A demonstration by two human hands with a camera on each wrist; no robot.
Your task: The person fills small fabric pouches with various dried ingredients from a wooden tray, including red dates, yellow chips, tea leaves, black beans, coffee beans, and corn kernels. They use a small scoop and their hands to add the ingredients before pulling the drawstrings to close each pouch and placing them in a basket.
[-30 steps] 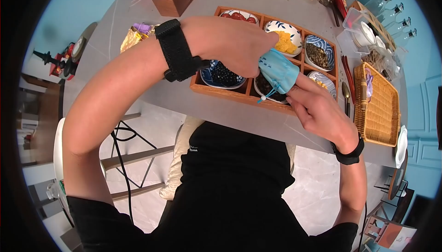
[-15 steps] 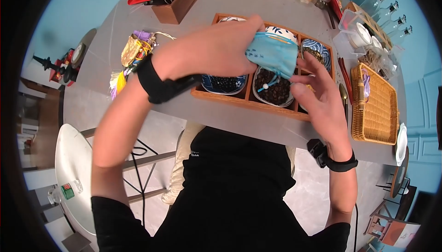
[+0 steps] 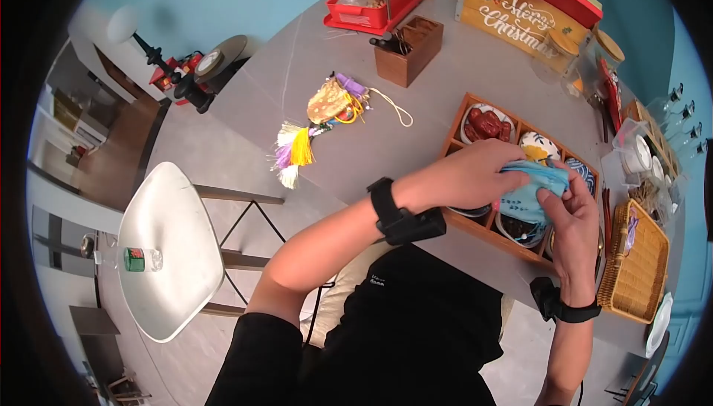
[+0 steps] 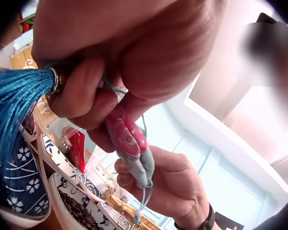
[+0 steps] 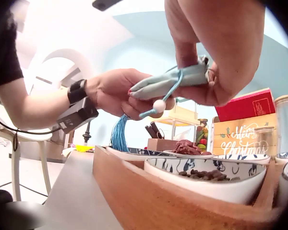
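Note:
A light blue drawstring pouch is held between both hands over a wooden compartment box. My left hand grips one end of it. My right hand pinches the other end, thumb on the near face. Pink shows on the pouch in the left wrist view. A cord with a white bead hangs from it, and a blue tassel dangles under my left hand. Below sits a patterned bowl of dark beans; a bowl of dark red pieces stands at the back left.
Tasselled purple and gold sachets lie on the grey table left of the box. Behind are a wooden holder and a red tray. A wicker basket stands on the right, with glass bottles behind it.
The head view has swung left, showing more of the sachets and the white chair. My right hand, its fingers spread half a second ago, now pinches the pouch. The left keeps its hold.

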